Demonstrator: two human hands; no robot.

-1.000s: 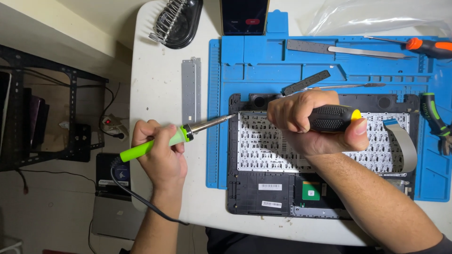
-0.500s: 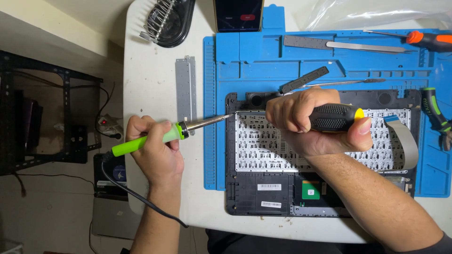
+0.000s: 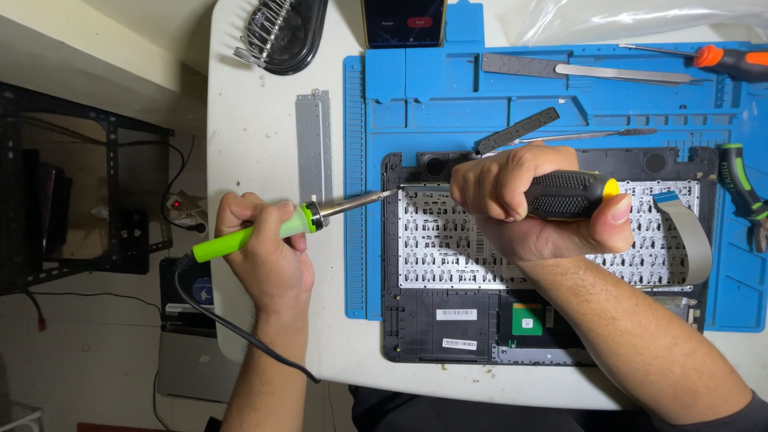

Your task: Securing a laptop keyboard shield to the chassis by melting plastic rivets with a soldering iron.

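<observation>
**Head view: soldering iron tip at the far-left corner of the keyboard panel**

I see the soldering iron (image 3: 264, 228), green handle and metal tip, held in my left hand (image 3: 268, 248), fingers wrapped tight round the grip. It lies almost level, tip pointing right and reaching the far-left corner of the white keyboard backing (image 3: 448, 248). Its black cord (image 3: 232, 332) trails off the near-left edge of the table.

My right hand (image 3: 532, 212) is closed round a screwdriver (image 3: 572, 194) with a black ribbed handle and yellow cap, handle lying sideways over the far edge of the keyboard backing. Its blade is hidden under my fingers, so I can't tell what it touches.

The backing sits in a black laptop shell (image 3: 440, 324), which lies on a blue work mat (image 3: 424, 88) on the white table (image 3: 256, 128). A grey ribbon cable (image 3: 692, 232) curls at the right of the shell.

Far side of the mat: black pry tool (image 3: 518, 130), metal tweezers (image 3: 584, 136), a flat metal spatula (image 3: 592, 72), an orange-handled tool (image 3: 732, 58). Green-and-black tool (image 3: 740, 188) at the right edge. Left of the mat, a grey metal strip (image 3: 314, 144); far left, a black stand with a wire coil (image 3: 280, 32). Phone (image 3: 404, 20) at the far edge.
</observation>
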